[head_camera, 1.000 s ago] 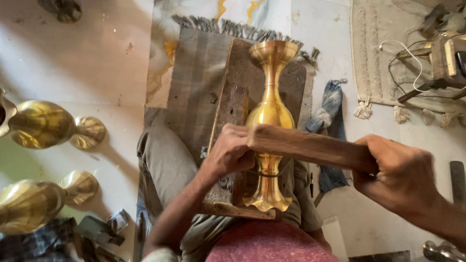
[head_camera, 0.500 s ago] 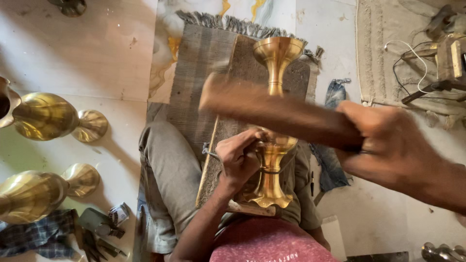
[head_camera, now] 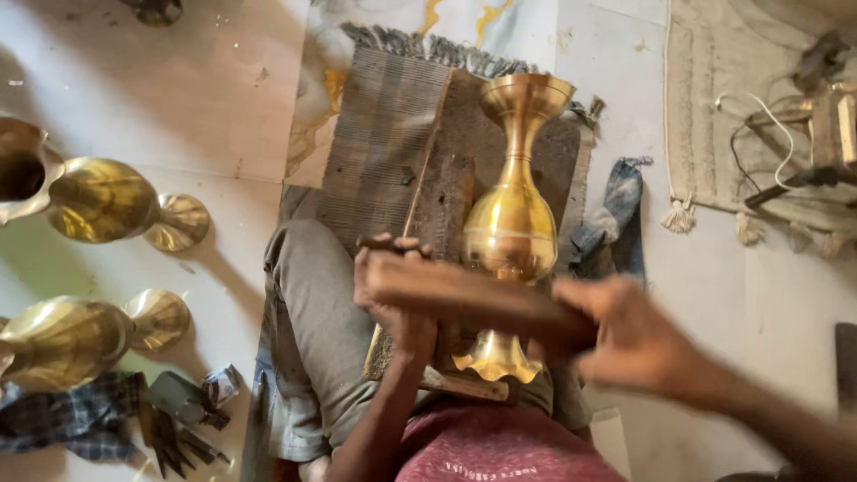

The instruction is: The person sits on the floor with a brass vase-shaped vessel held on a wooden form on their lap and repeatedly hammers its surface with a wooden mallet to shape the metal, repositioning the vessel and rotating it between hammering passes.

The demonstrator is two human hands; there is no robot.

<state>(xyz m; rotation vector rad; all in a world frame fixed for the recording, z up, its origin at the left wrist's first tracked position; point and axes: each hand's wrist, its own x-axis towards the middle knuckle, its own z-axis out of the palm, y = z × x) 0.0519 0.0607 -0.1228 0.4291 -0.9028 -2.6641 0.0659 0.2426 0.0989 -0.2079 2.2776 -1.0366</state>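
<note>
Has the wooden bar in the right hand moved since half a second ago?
Yes. The wooden bar has come down: it crossed the brass vase near its neck, now it crosses below the belly, above the foot.

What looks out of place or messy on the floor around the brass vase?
Two golden brass vases lie tipped on their sides at left, not upright. Dark metal tools sit scattered beside a crumpled checked cloth. A blue rag lies bunched by the ribbed mat.
</note>
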